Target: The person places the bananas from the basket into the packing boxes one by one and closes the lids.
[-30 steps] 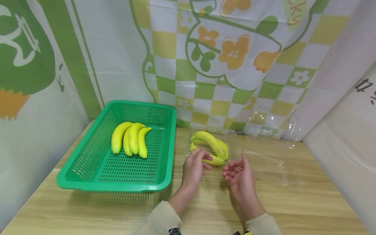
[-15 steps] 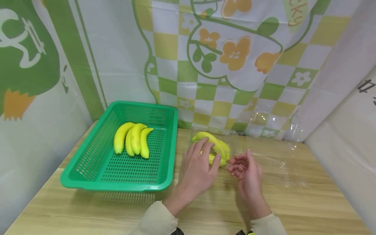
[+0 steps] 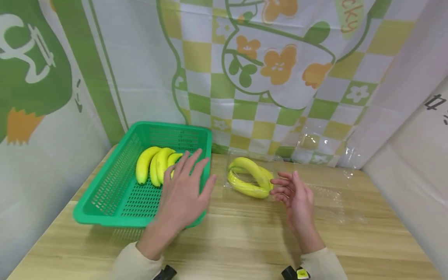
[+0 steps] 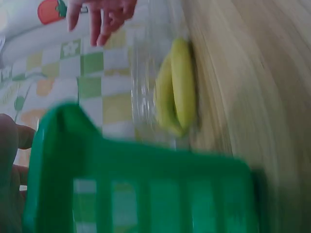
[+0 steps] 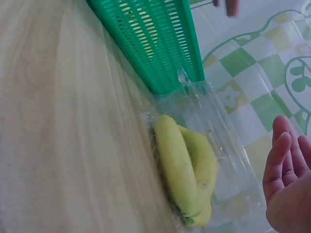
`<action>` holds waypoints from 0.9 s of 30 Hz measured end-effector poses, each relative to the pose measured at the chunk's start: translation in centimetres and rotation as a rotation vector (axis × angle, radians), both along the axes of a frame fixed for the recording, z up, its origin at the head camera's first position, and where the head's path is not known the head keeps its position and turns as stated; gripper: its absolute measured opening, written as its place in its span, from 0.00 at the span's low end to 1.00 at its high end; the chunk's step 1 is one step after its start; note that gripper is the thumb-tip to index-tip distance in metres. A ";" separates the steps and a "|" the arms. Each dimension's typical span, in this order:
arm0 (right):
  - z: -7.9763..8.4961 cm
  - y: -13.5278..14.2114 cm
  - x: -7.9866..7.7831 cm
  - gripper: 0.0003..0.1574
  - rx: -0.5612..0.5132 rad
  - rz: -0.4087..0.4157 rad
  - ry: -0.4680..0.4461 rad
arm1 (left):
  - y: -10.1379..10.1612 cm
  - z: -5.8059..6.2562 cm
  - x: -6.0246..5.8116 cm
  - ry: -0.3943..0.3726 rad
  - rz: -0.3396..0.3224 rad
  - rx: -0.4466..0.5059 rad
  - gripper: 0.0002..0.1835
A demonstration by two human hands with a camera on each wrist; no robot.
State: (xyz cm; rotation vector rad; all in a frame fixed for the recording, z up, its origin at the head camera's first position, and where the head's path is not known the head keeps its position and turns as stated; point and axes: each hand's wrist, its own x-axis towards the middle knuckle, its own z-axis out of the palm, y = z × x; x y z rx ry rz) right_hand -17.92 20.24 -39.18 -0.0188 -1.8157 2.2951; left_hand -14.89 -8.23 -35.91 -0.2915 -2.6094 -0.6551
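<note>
My left hand point(image 3: 183, 198) is over the right side of a green plastic basket point(image 3: 105, 224), fingers spread, holding nothing. Several yellow bananas point(image 3: 142, 165) lie inside the basket, the rightmost partly hidden behind that hand. To the right, more bananas point(image 3: 246, 189) sit in a clear plastic container point(image 3: 280, 159), seen close up as bananas point(image 5: 177, 165) in the right wrist view. Beside the container's front right, my right hand point(image 3: 297, 202) is held with loosely bent fingers and nothing in them. Whether its fingertips touch the container is unclear.
The container's clear lid point(image 3: 329, 194) lies folded back to the right, its far part standing near the curtain. A patterned curtain point(image 3: 196, 101) closes off the back. The wooden table point(image 3: 252, 249) extends in front of the container.
My left hand has moved left from above the bananas in the container to the basket. The right hand stays near the container, slightly farther right than at first.
</note>
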 end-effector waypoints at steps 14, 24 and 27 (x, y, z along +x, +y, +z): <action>1.1 -0.9 -0.8 0.32 0.128 0.132 0.141 | -13.0 -1.1 1.8 0.005 0.187 0.010 0.30; 2.7 -2.6 -2.0 0.31 0.121 0.198 0.189 | -17.3 -1.6 1.4 -0.084 0.208 -0.014 0.31; 3.2 -3.4 -2.3 0.31 0.113 0.221 0.207 | -18.3 -2.1 1.2 -0.136 0.199 -0.029 0.33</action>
